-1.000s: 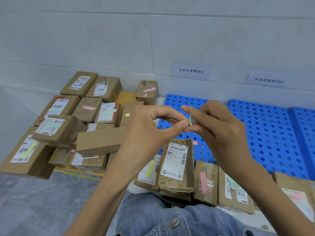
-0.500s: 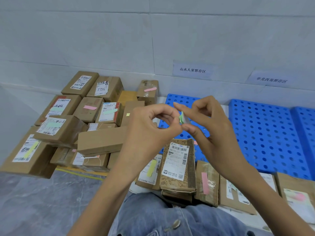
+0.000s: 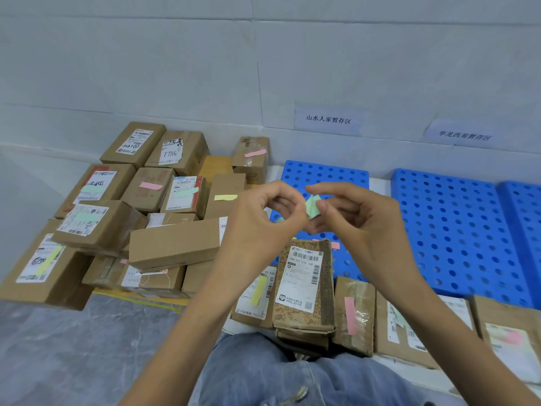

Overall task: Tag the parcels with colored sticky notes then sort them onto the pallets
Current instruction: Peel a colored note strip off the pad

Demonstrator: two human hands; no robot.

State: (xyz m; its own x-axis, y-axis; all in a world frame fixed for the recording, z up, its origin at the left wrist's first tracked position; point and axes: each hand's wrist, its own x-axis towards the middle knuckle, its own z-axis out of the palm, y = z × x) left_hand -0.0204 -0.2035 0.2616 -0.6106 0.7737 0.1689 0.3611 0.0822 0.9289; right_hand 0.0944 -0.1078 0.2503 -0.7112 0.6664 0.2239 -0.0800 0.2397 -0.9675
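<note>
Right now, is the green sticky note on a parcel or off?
Off: left hand and right hand pinch the green sticky note between them, touching no parcel.

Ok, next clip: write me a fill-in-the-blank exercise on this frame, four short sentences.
The left hand and right hand pinch ____ sticky notes between them.
The perforated pallets are ____ in colour.
A box in the rear pile bears the handwritten number ____.
The parcel right of the patterned parcel carries a ____ note.
Missing: green; blue; 7786; pink.
</note>
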